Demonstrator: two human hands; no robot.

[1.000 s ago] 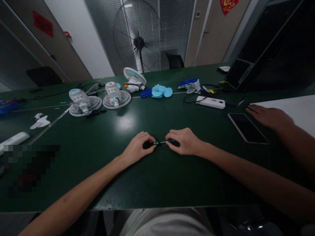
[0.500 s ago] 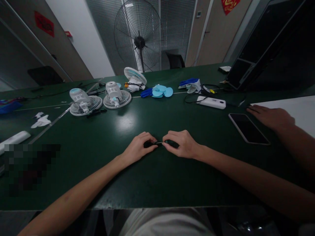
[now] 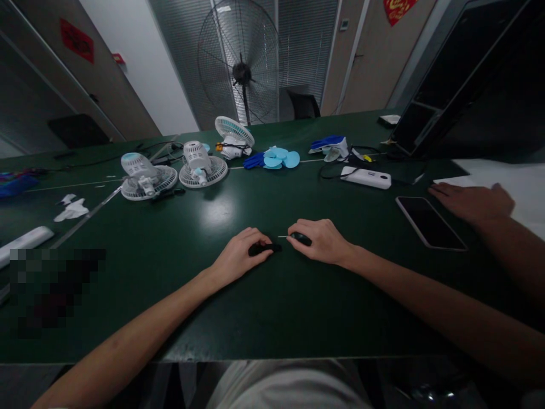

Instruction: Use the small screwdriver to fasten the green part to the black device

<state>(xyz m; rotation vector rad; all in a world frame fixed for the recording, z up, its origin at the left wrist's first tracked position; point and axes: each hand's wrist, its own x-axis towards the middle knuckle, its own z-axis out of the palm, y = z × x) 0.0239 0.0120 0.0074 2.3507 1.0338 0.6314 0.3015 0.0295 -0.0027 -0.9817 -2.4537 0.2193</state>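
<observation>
At the dark green surface [image 3: 238,318], the fingers of the left hand [image 3: 243,249] pinch a slim black object [image 3: 275,247], dull and elongated, its right end jutting past the thumb tip, while the fingers of the right hand [image 3: 322,241] grip a small screwdriver [image 3: 301,238] with a rounded dark handle and a thin pale shaft, pointing left a little above that end in the view. The left fingers cover much of the black object, so its full outline and exact kind cannot be told, and the screwdriver's tip is too fine to make out
</observation>
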